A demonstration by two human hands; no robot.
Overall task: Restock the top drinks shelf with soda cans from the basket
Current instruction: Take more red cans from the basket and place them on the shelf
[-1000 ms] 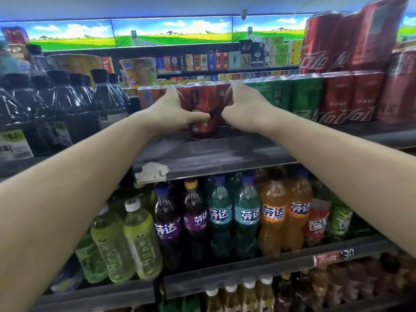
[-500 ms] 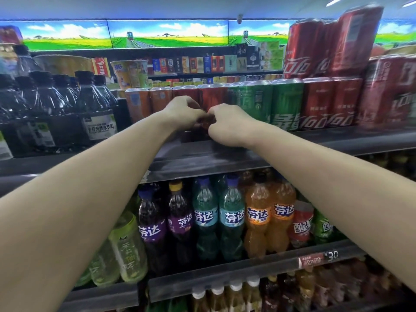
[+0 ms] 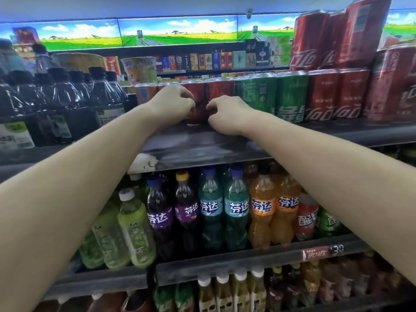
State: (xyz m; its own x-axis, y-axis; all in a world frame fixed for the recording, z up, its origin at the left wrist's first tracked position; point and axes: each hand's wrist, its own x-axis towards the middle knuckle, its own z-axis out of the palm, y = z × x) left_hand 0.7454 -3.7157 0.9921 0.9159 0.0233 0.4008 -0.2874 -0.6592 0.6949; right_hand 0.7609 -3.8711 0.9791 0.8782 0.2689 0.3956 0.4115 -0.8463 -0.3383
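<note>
A second ago both hands held a dark red can clear of the row; now that can (image 3: 195,109) stands low at the front of the top shelf (image 3: 202,145), so this placement looks nearly done. The left hand (image 3: 172,102) curls its grip on the can's left side; the right hand (image 3: 227,114) has fingertips pinched at its right edge. Green cans (image 3: 273,95) and red cola cans (image 3: 337,95) continue rightward. The basket is out of sight. Bottles fill the shelves below.

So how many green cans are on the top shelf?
2. One green can stands just right of the right hand, the other green can beside it, next to red cans. More may hide behind.
</note>
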